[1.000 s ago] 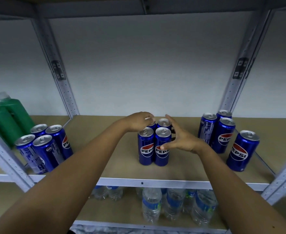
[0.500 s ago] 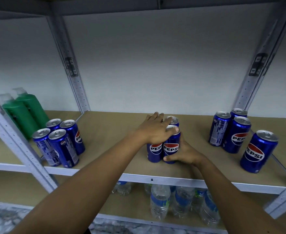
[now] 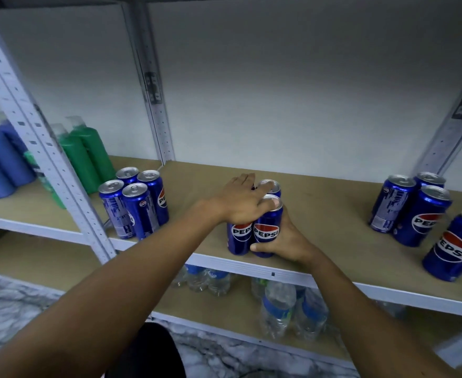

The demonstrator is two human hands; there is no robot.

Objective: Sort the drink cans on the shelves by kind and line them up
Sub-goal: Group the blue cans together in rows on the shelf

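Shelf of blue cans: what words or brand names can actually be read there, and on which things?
"PEPSI": front right can of the middle cluster, gripped by the right hand.
"PEPSI": its left neighbour, under the left hand.
"PEPSI": lone blue can far right.
"PEP", cut off: right group's front can.
Left group's cans, plastic bottles: print too small.

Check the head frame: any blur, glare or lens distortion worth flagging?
Head view: wide-angle bowing bends the shelf uprights; blue bottles at far left are smeared; light is dim and even, small highlights on the can tops; both hands, left hand and right hand, and the Pepsi labels read sharp.
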